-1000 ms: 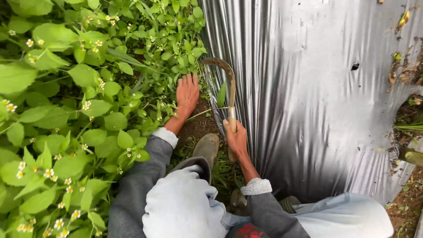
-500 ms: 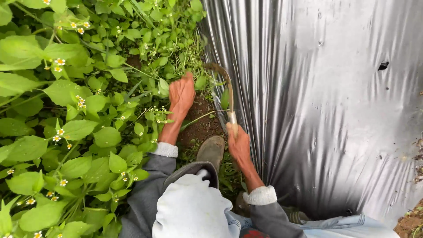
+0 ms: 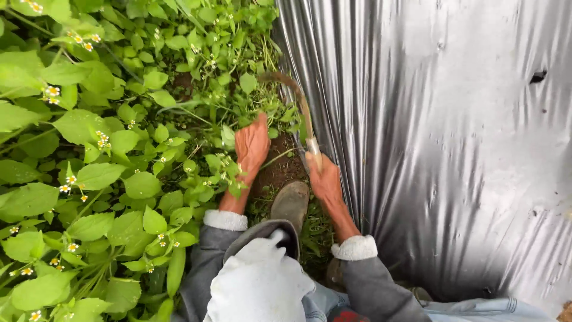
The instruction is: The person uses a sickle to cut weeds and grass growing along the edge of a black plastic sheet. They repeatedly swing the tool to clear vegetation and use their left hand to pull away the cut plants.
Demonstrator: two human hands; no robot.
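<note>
Gripping sickle (image 3: 296, 104), weeds (image 3: 238, 119) perhaps grasped, plastic sheet (image 3: 429, 149) beside

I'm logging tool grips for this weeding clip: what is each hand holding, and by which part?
The right hand grips a rusty curved sickle by its pale wooden handle. The left hand is closed among green leafy weeds; exactly which stems it grasps cannot be told.
</note>
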